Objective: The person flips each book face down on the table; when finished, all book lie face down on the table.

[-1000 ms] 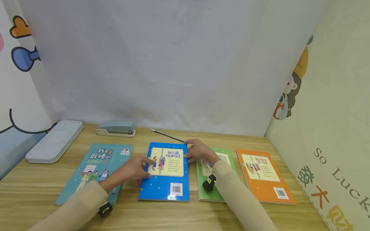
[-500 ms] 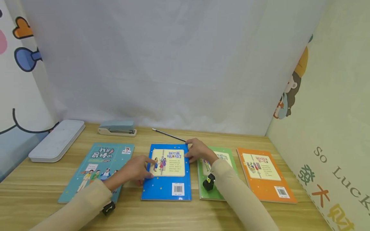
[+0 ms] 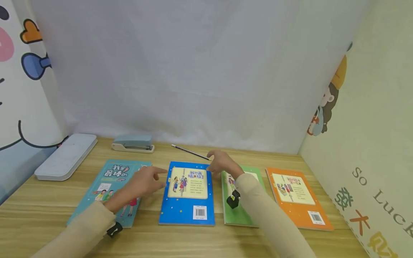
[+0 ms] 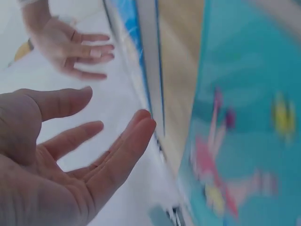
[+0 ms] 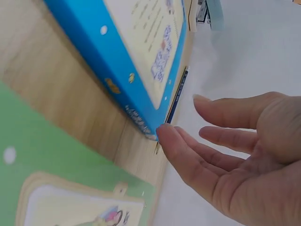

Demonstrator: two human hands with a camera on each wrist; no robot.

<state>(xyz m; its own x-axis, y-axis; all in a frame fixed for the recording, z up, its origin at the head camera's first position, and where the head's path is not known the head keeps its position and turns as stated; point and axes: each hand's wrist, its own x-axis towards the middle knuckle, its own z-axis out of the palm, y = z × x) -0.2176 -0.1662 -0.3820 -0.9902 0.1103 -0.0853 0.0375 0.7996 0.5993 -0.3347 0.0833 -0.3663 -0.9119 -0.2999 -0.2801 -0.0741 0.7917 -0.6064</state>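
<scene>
A blue book (image 3: 187, 208) lies flat on the table, its barcode side up. My left hand (image 3: 143, 184) hovers between it and the teal book (image 3: 93, 197), fingers spread and pointing at the blue book's left edge, with nothing held. In the left wrist view the thumb and fingers (image 4: 124, 160) stand well apart. My right hand (image 3: 224, 163) is at the blue book's upper right corner. Seen from the right wrist, its relaxed fingers (image 5: 188, 160) reach that corner and grip nothing. A green book (image 3: 237, 215) lies partly under the right forearm.
An orange book (image 3: 306, 211) lies at the right. Behind the books are a pencil (image 3: 190, 152), a blue-and-cream stapler (image 3: 133, 144) and a flat white case (image 3: 66, 157). A white curtain (image 3: 193, 71) closes off the back of the table (image 3: 180, 243).
My left hand has drawn back leftward off the blue book. The right hand's fingers have lifted a little at the corner. The blue book stays in place as the head view shifts slightly.
</scene>
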